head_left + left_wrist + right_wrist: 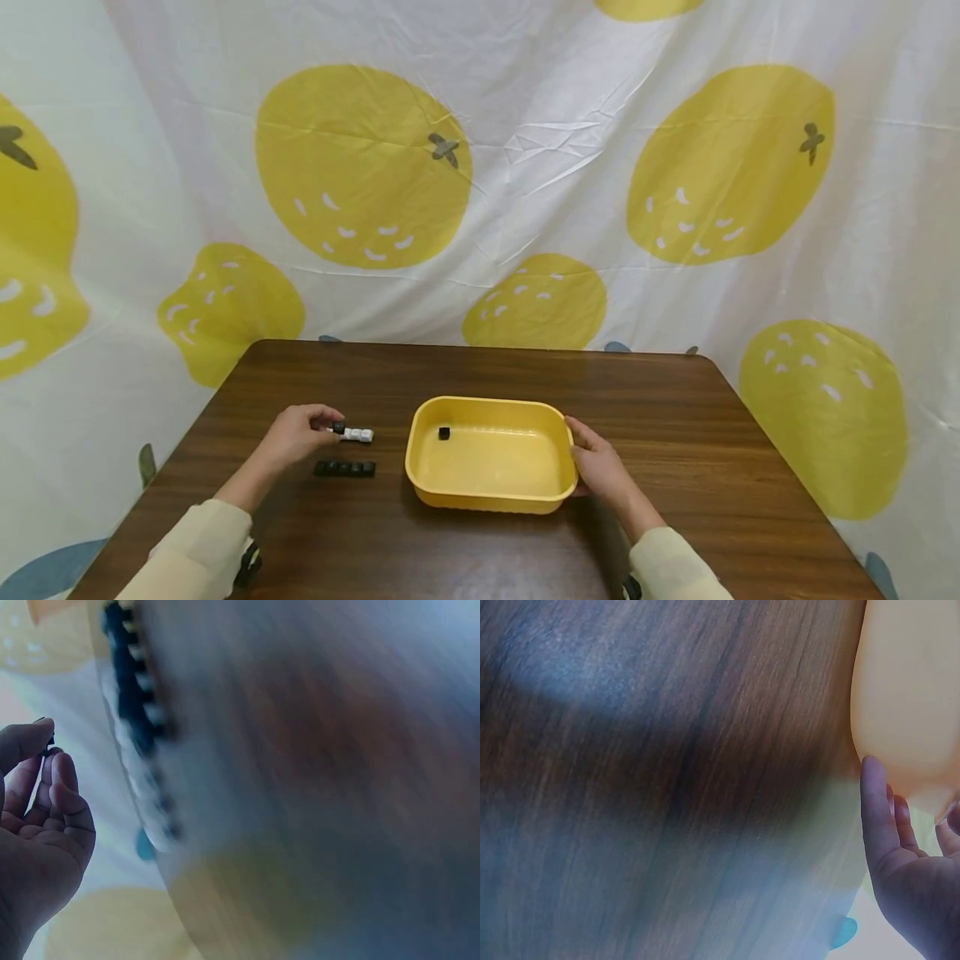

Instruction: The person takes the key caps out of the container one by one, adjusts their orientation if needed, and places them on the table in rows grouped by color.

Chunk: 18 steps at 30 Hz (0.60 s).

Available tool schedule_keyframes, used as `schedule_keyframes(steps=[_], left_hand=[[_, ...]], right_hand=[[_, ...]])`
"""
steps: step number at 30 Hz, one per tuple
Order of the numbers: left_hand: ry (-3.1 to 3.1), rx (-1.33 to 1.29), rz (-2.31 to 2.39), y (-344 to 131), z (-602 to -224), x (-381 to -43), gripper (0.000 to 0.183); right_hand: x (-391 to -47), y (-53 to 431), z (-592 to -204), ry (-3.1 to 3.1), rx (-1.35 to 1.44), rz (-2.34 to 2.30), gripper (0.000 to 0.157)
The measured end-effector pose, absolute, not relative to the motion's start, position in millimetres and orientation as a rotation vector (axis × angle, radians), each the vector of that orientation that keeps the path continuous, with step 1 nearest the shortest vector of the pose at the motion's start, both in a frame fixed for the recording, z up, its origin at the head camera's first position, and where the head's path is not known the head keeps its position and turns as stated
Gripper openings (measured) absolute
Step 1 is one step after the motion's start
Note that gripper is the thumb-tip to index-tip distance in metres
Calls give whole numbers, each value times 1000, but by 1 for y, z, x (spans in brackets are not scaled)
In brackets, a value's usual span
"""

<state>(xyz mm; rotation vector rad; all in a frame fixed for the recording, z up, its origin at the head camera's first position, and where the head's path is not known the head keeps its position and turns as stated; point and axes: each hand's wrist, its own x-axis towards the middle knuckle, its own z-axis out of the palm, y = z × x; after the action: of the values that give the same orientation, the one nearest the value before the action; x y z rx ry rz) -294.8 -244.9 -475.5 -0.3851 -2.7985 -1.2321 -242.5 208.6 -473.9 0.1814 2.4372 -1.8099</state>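
My left hand (300, 435) pinches a small black cube (338, 427) between thumb and fingertips. It hovers close over the left end of a row of small white cubes (358, 435). Nearer to me lies a straight row of several black cubes (345, 469); in the left wrist view the black row (135, 690) is blurred. A yellow plastic tray (487, 503) stands right of both rows, with one black cube (444, 433) inside near its far left corner. With the thumb at the rim and fingers along the outer wall, my right hand (600, 467) grips the tray's right end.
Everything stands on a dark brown wooden table (675, 500) with rounded far corners. Behind its far edge hangs a white cloth (540, 167) printed with yellow lemons.
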Motion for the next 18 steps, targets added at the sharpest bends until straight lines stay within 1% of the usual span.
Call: schedule_keyframes(steps=[5,10,18], left_hand=[[-2892,-278,-1183,-274,-483,-288,23],[-2941,-251,-1130,-290,-491,-283,20],[-2960,-371,-1154,-291,-501,-279,19]], right_hand=[[-242,208,-473,2428,196,-1816,53],[-242,208,-472,2433,175,-1819,53],[-243,208,-474,2410,204,-1831,54]])
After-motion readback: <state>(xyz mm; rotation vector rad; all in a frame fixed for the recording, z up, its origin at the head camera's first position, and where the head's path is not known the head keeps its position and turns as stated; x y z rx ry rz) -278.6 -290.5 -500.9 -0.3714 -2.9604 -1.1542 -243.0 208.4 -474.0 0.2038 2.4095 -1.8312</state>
